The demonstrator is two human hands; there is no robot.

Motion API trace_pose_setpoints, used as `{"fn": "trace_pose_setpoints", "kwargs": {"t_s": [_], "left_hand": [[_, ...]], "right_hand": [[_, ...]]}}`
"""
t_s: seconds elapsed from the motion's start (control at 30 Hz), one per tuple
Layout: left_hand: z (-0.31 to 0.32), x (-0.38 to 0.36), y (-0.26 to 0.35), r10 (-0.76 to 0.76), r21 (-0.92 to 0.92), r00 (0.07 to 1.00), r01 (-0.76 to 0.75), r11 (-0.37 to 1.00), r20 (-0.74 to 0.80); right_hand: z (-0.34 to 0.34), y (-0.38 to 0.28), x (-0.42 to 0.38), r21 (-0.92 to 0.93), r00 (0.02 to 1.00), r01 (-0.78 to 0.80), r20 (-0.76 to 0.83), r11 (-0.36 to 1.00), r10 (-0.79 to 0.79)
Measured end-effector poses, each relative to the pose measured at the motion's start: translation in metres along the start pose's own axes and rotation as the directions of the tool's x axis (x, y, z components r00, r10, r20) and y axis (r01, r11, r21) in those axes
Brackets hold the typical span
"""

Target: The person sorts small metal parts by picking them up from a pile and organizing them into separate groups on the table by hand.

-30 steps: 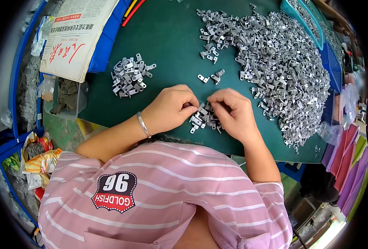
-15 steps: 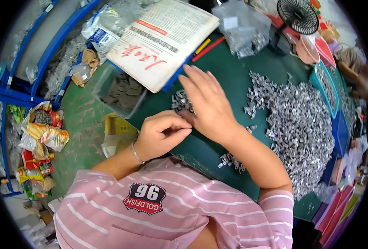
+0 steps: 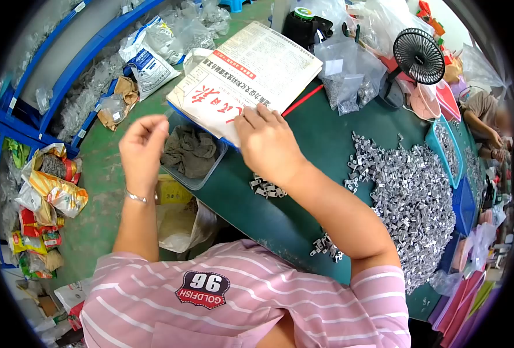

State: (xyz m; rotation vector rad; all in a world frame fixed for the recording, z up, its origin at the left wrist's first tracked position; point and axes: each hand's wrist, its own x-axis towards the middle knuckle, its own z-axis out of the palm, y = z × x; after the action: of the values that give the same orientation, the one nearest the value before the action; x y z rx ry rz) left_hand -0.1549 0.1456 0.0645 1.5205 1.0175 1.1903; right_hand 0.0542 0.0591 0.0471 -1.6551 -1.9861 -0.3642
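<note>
Clips [image 3: 267, 188] half hidden under flat right hand [image 3: 267, 146]; left hand [image 3: 142, 149] pinched, contents unclear.

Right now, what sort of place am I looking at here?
Probably a small hardware sorting or assembly workshop: a big heap of small metal parts covers the green worktable, with bagged stock on blue shelving beside it.

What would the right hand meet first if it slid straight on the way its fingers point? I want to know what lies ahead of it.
The right hand lies flat on the green table, fingers pointing up and away. They already touch the edge of the folded newspaper, so it would likely ride onto that first.
</note>
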Motion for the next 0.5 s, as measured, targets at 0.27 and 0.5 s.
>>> {"fn": "trace_pose_setpoints", "kwargs": {"t_s": [0.27, 0.5], "left_hand": [[0.046, 0.081, -0.019, 0.248, 0.370, 0.945, -0.313, 0.875, 0.212], [0.114, 0.111, -0.006, -0.088, 0.679, 0.826, -0.391, 0.621, 0.556]], "right_hand": [[-0.027, 0.056, 0.027, 0.825, 0.768, -0.328, -0.050, 0.460, 0.638], [-0.047, 0.060, 0.022, 0.983, 0.658, -0.157, 0.030, 0.097, 0.753]]}}
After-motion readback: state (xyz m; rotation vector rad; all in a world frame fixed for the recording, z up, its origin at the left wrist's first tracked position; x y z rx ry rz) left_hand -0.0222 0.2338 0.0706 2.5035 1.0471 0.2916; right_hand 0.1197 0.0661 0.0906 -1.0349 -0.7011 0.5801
